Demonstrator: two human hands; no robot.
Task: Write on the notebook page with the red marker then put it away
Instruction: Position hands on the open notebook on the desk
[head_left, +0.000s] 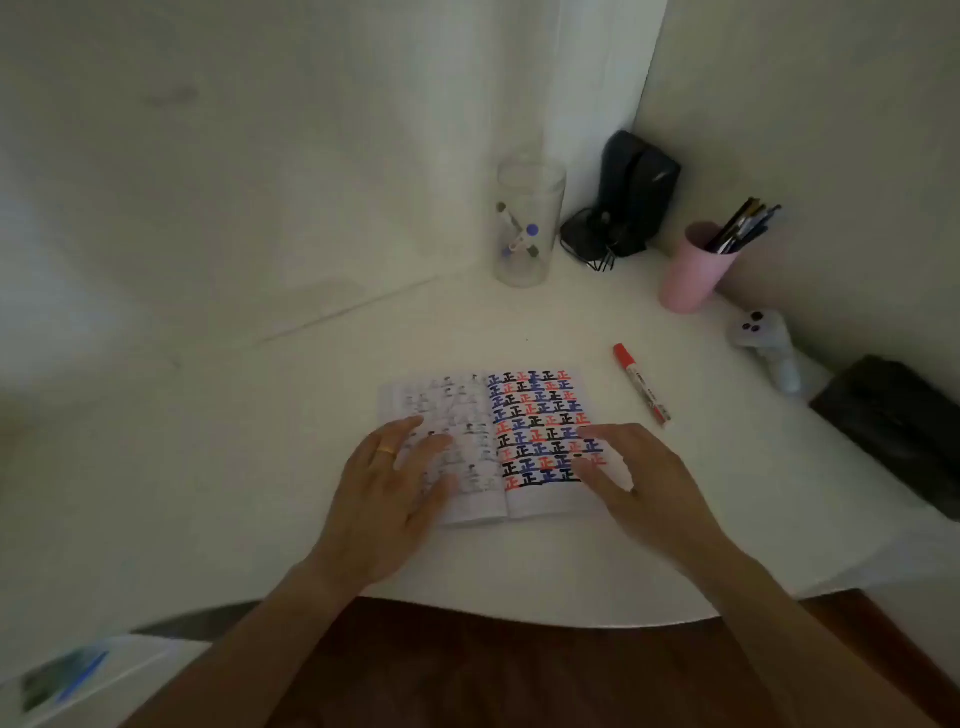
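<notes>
We see a smooth, matt white tabletop (260, 467) under an open paper notebook (540, 415), its right page inked in flat red, blue and black. At two o'clock from it lies a red-capped plastic marker (641, 383) with a faint sheen. At twelve o'clock stands a clear, glossy cylindrical jar (527, 218); whether glass or plastic we cannot tell. At one o'clock a pink matt plastic-looking cup (691, 275) holds pens. On the left hand (387, 499) a shiny gold-coloured metal ring (387, 451) gleams.
</notes>
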